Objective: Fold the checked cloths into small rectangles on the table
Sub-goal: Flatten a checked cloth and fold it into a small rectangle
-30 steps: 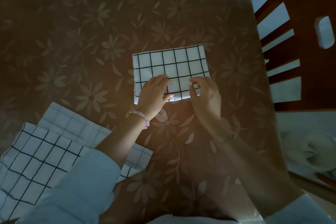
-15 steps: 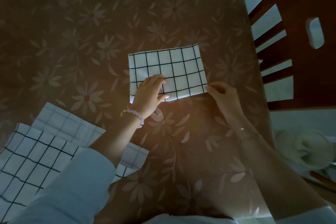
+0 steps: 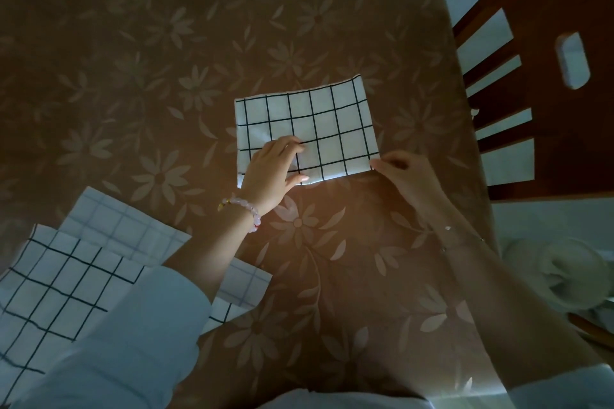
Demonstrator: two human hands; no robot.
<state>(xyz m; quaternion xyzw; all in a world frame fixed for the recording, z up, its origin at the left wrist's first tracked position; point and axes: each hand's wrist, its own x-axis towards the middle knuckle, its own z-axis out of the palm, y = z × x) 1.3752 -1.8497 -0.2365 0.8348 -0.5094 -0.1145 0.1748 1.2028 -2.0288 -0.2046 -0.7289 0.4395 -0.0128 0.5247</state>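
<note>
A white cloth with black checks (image 3: 319,123) lies folded into a rectangle in the middle of the brown flower-patterned table (image 3: 133,60). My left hand (image 3: 272,173) rests flat on its near left part, fingers spread and pressing down. My right hand (image 3: 403,173) pinches the cloth's near right corner between thumb and fingers. At the near left lie two more checked cloths, one with black lines (image 3: 50,279) on top of one with faint blue lines (image 3: 123,226); my left sleeve hides part of them.
A dark wooden chair (image 3: 545,83) stands past the table's right edge. Below it, off the table at the right, sits something pale and rounded (image 3: 558,272), too blurred to name. Pale floor shows beyond the table's far right corner.
My right hand slid from the middle of the cloth's near edge out to its near right corner and now pinches it. My left hand stayed pressed on the cloth.
</note>
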